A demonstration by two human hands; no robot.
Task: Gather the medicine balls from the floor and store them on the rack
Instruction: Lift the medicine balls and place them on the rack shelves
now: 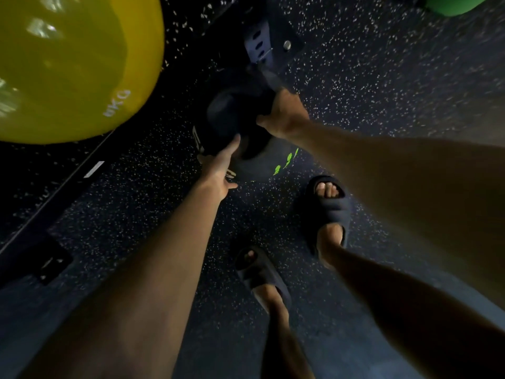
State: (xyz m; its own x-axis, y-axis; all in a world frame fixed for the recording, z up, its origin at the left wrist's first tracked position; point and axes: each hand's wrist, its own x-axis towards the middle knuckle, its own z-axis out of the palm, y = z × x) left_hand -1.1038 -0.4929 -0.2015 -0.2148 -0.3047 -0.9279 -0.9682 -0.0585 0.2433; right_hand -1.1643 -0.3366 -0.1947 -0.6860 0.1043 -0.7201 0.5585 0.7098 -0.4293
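A black medicine ball with green marks and white lettering is low over the speckled floor, between my two hands. My left hand presses its near left side with straight fingers. My right hand grips its far right side; the thumb lies on top and the fingers curl out of sight behind it. A large yellow medicine ball sits at the upper left on the rack. Part of a green ball shows at the top right edge.
The rack's dark base rail runs diagonally along the left, and a bolted foot plate lies just beyond the black ball. My feet in dark slides stand on the rubber floor right behind the ball.
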